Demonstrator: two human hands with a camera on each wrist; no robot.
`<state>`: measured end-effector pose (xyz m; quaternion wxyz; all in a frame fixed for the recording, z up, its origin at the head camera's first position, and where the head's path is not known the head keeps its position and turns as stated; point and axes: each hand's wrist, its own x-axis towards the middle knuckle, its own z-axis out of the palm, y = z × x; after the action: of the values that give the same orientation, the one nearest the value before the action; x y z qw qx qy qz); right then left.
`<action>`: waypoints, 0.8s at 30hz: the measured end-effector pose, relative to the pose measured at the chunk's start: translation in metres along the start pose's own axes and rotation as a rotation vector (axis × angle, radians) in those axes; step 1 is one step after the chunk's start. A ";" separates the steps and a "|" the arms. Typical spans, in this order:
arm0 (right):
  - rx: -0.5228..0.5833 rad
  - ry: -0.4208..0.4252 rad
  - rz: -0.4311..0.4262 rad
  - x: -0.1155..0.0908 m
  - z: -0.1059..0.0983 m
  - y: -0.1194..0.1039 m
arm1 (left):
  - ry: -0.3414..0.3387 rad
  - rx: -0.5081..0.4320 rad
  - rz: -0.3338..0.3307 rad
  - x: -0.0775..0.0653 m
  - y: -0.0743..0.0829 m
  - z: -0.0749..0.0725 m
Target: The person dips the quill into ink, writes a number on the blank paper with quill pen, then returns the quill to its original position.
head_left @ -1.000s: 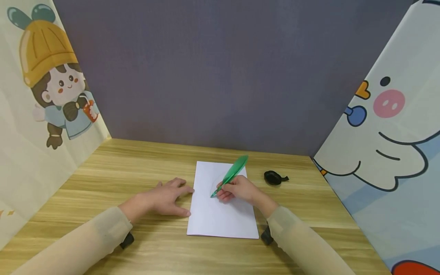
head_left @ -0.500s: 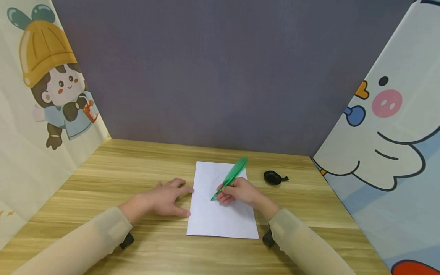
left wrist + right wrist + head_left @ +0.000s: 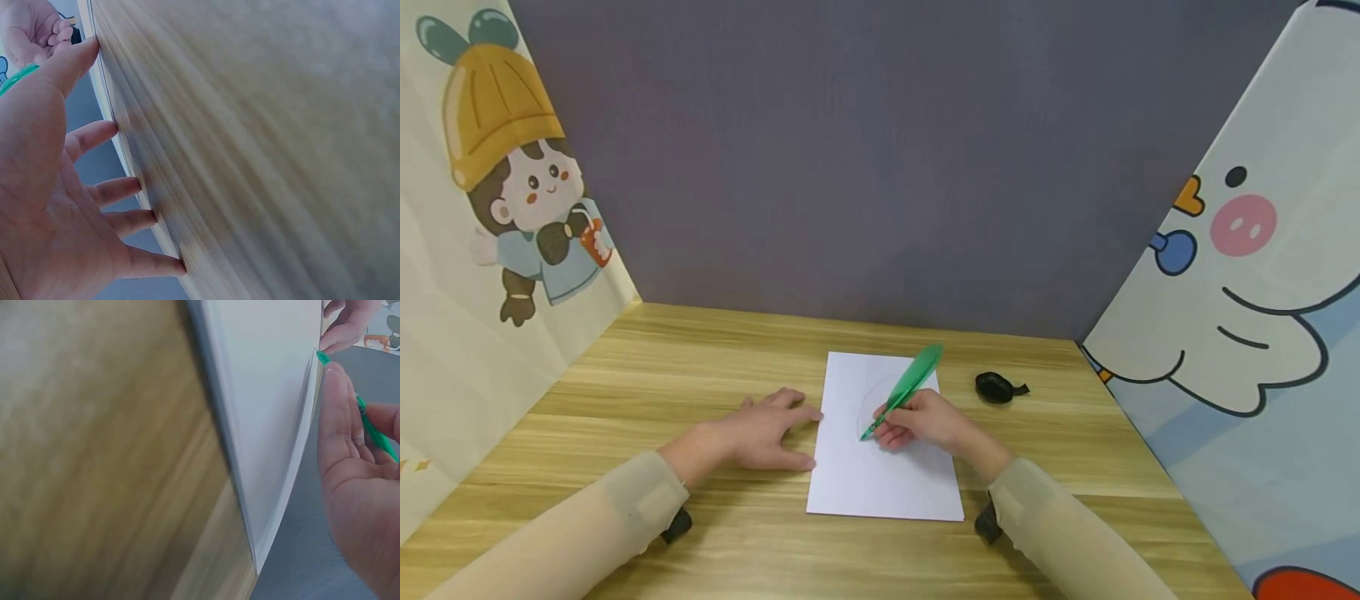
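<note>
A green feather-shaped pen (image 3: 912, 379) is pinched in my right hand (image 3: 925, 418), its tip down at the white paper (image 3: 880, 483). A faint curved line shows on the sheet left of the pen, running up from the tip. In the right wrist view the green pen (image 3: 375, 432) passes between the thumb and fingers of my right hand (image 3: 362, 481). My left hand (image 3: 767, 433) lies with fingers spread on the table, thumb and forefinger tips at the paper's left edge. The left wrist view shows the fingertips of my left hand (image 3: 56, 187) resting on the wood.
A small black round object (image 3: 996, 387) with a short tab lies right of the paper on the wood-grain table (image 3: 685, 358). A grey panel (image 3: 850, 167) rises behind the table. Printed cartoon sheets stand on the left (image 3: 445, 250) and right.
My right hand and the pen have slid slightly toward me, and the faint curved line on the paper has grown longer downward. My left hand stays in place.
</note>
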<state>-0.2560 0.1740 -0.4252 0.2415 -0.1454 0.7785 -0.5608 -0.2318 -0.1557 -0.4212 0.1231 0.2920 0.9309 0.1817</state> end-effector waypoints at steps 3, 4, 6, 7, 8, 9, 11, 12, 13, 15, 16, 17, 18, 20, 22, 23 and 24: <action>-0.012 -0.007 -0.006 -0.002 0.000 0.000 | 0.000 0.003 -0.001 0.000 0.000 0.000; -0.015 -0.009 -0.008 -0.003 0.000 0.000 | 0.001 0.004 0.001 0.000 -0.001 0.000; -0.019 -0.016 -0.012 -0.004 -0.001 0.000 | 0.002 0.006 0.002 0.001 -0.001 0.000; -0.019 -0.019 -0.012 -0.004 -0.001 0.000 | 0.003 0.007 0.000 0.001 -0.001 0.000; -0.017 -0.020 -0.012 -0.005 -0.001 0.000 | 0.004 0.007 0.001 0.001 -0.001 0.000; -0.017 -0.025 -0.017 -0.005 -0.001 0.001 | 0.004 0.007 0.002 0.001 -0.002 0.000; -0.015 -0.029 -0.018 -0.006 -0.002 0.001 | 0.002 0.006 -0.002 0.001 -0.001 -0.001; -0.015 -0.030 -0.017 -0.007 -0.002 0.001 | 0.001 0.005 -0.003 0.001 -0.001 -0.001; -0.014 -0.033 -0.018 -0.007 -0.002 0.001 | 0.000 0.004 -0.004 0.001 -0.001 -0.001; -0.014 -0.038 -0.022 -0.008 -0.003 0.002 | 0.000 0.003 -0.004 0.001 -0.001 -0.001; -0.012 -0.038 -0.021 -0.008 -0.002 0.003 | -0.001 0.003 -0.005 0.001 -0.001 -0.001; -0.010 -0.037 -0.020 -0.008 -0.003 0.003 | 0.000 0.002 -0.003 0.001 -0.001 -0.001; -0.009 -0.040 -0.022 -0.008 -0.003 0.004 | 0.000 0.002 -0.004 0.001 -0.001 -0.001; -0.011 -0.044 -0.027 -0.009 -0.004 0.005 | -0.002 0.001 -0.004 0.001 -0.001 -0.001; -0.014 -0.042 -0.024 -0.010 -0.004 0.006 | -0.004 -0.002 -0.002 0.001 -0.001 -0.001; -0.018 -0.044 -0.026 -0.010 -0.005 0.007 | -0.006 -0.002 -0.005 0.002 -0.001 -0.001; -0.018 -0.046 -0.024 -0.011 -0.006 0.007 | -0.008 -0.002 -0.008 0.002 -0.001 -0.002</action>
<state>-0.2498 0.1863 -0.4281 0.2510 -0.1698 0.7761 -0.5531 -0.2345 -0.1558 -0.4204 0.1277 0.2890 0.9314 0.1808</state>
